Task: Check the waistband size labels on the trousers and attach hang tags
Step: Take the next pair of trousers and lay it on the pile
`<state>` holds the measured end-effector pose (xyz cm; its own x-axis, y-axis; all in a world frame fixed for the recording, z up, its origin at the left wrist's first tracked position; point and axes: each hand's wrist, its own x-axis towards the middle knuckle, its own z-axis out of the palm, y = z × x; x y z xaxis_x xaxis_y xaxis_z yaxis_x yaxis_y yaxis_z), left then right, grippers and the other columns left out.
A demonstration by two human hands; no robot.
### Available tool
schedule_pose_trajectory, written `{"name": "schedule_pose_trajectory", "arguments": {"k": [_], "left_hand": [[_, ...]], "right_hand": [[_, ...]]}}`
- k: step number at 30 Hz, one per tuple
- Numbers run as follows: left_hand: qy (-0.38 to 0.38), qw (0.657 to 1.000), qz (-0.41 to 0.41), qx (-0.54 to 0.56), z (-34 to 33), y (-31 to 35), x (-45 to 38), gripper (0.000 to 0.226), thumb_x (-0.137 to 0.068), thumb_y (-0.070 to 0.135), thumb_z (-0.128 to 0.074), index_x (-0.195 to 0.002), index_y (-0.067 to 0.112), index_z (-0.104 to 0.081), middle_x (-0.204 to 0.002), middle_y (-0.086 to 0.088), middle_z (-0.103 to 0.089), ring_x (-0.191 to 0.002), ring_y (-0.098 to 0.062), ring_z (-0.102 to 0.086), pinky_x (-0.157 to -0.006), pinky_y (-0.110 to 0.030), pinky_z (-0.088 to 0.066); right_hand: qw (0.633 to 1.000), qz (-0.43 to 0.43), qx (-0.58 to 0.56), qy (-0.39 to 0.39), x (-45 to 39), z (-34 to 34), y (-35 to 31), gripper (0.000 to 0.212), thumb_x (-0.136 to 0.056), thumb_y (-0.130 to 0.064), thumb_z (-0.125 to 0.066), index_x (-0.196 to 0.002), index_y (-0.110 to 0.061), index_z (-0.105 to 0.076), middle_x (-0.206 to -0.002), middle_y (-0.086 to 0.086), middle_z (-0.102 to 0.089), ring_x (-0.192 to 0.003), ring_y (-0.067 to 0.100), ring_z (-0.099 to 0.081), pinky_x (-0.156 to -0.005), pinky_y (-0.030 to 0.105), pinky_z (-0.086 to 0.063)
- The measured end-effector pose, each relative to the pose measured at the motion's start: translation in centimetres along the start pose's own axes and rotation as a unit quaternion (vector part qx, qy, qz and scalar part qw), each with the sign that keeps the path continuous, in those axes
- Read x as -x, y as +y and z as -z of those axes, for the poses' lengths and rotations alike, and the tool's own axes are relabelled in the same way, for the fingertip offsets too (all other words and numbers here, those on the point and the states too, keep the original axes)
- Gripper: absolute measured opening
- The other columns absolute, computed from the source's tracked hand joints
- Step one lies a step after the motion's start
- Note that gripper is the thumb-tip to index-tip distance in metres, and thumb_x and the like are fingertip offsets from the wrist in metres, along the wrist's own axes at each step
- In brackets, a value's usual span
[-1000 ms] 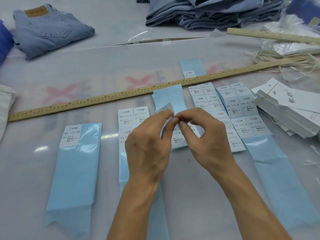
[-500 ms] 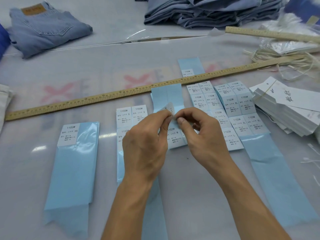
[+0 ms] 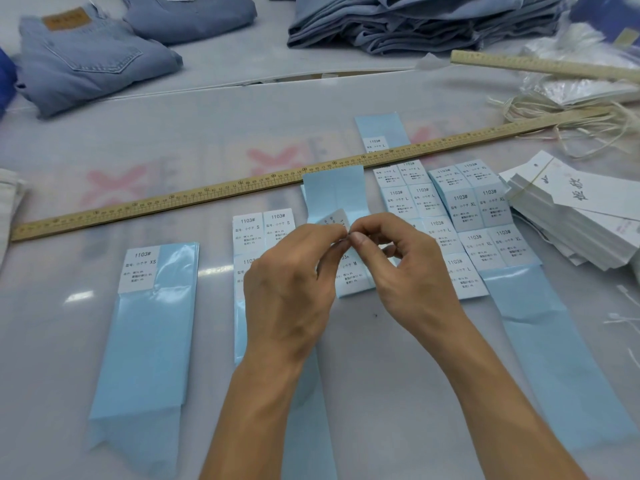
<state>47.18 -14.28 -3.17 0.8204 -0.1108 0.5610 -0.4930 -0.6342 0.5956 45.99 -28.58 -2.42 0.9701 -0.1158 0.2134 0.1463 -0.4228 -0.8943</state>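
Since a second ago my hands have barely shifted; the sticker corner has come up a bit further off its backing. Left hand (image 3: 291,289) and right hand (image 3: 401,271) both pinch the small white size sticker (image 3: 337,218) between thumb and forefinger, fingers narrow, closed on it, above the M strip (image 3: 349,275) in the middle of the bench (image 3: 381,341). Blue backing strips XS (image 3: 145,323), S, L, XL lie in a row below the wooden ruler (image 3: 207,195). Hang tags (image 3: 568,216) stacked at right, folded trousers (image 3: 83,57) at the far edge, untouched. To do this well: peel slowly at a low angle, keep the sticker flat so it doesn't curl onto itself, touch only the edge of the adhesive, confirm it reads M before placing.
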Motion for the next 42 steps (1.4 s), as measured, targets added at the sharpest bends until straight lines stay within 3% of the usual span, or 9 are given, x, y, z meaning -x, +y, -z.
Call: {"name": "schedule_pose_trajectory", "arguments": {"k": [3,11,18,23,29,38,42], "left_hand": [[-0.010,1.000,0.009,0.021,0.15,-0.25,-0.05,0.012,-0.093,0.020,-0.074,-0.102,0.013,-0.078,-0.097,0.002,-0.078,-0.084,-0.023,-0.073,-0.064,-0.044,-0.058],[-0.036,0.999,0.007,0.010,0.24,-0.50,-0.05,0.016,-0.093,0.024,-0.072,-0.105,0.016,-0.079,-0.101,0.003,-0.079,-0.090,-0.021,-0.075,-0.068,-0.043,-0.060],[-0.019,1.000,-0.006,-0.004,0.14,-0.37,-0.02,0.014,-0.094,0.018,-0.070,-0.105,0.015,-0.078,-0.099,0.002,-0.079,-0.083,-0.023,-0.075,-0.062,-0.043,-0.060],[-0.024,1.000,0.003,0.009,0.44,-0.31,-0.13,0.021,-0.089,0.034,-0.076,-0.100,0.016,-0.075,-0.095,0.006,-0.077,-0.082,-0.021,-0.073,-0.062,-0.043,-0.058],[-0.025,1.000,0.004,-0.001,0.30,-0.43,-0.02,0.015,-0.091,0.025,-0.077,-0.101,0.014,-0.077,-0.095,0.003,-0.078,-0.084,-0.023,-0.074,-0.063,-0.043,-0.058],[0.007,0.998,-0.002,-0.064,0.43,-0.07,-0.15,0.012,-0.089,0.014,-0.069,-0.097,0.013,-0.078,-0.089,0.000,-0.078,-0.075,-0.025,-0.073,-0.056,-0.038,-0.058],[-0.014,0.999,-0.004,-0.044,0.53,-0.14,-0.12,0.016,-0.089,0.018,-0.075,-0.104,0.016,-0.078,-0.098,0.002,-0.079,-0.082,-0.022,-0.075,-0.064,-0.030,-0.055]], "right_hand": [[0.999,0.034,0.039,-0.007,-0.03,0.09,0.02,0.014,-0.097,-0.006,-0.064,-0.094,-0.019,-0.069,-0.088,-0.005,-0.068,-0.085,0.011,-0.061,-0.077,0.009,-0.040],[0.999,0.034,0.029,-0.014,0.02,-0.05,0.25,0.013,-0.097,-0.003,-0.062,-0.094,-0.011,-0.072,-0.087,0.000,-0.068,-0.083,0.011,-0.060,-0.072,0.014,-0.044],[1.000,0.012,0.022,0.003,0.00,-0.05,0.13,0.019,-0.098,-0.007,-0.063,-0.090,-0.024,-0.067,-0.084,-0.006,-0.068,-0.082,0.012,-0.063,-0.075,0.023,-0.049],[1.000,-0.010,0.010,0.011,-0.01,-0.04,0.20,0.014,-0.098,-0.009,-0.063,-0.090,-0.017,-0.070,-0.085,-0.004,-0.069,-0.082,0.012,-0.063,-0.072,0.014,-0.044],[1.000,0.003,0.004,-0.011,-0.04,0.01,0.19,0.015,-0.097,-0.007,-0.064,-0.093,-0.020,-0.070,-0.089,0.001,-0.071,-0.084,0.016,-0.065,-0.077,0.028,-0.051],[1.000,0.012,0.018,-0.017,0.12,-0.03,0.21,0.017,-0.093,-0.004,-0.069,-0.103,-0.016,-0.076,-0.095,-0.006,-0.074,-0.090,0.010,-0.068,-0.084,0.024,-0.054],[1.000,-0.015,-0.011,0.005,0.00,0.12,0.06,0.014,-0.092,-0.005,-0.071,-0.099,-0.016,-0.077,-0.093,-0.007,-0.076,-0.088,0.011,-0.070,-0.086,0.029,-0.056]]}}
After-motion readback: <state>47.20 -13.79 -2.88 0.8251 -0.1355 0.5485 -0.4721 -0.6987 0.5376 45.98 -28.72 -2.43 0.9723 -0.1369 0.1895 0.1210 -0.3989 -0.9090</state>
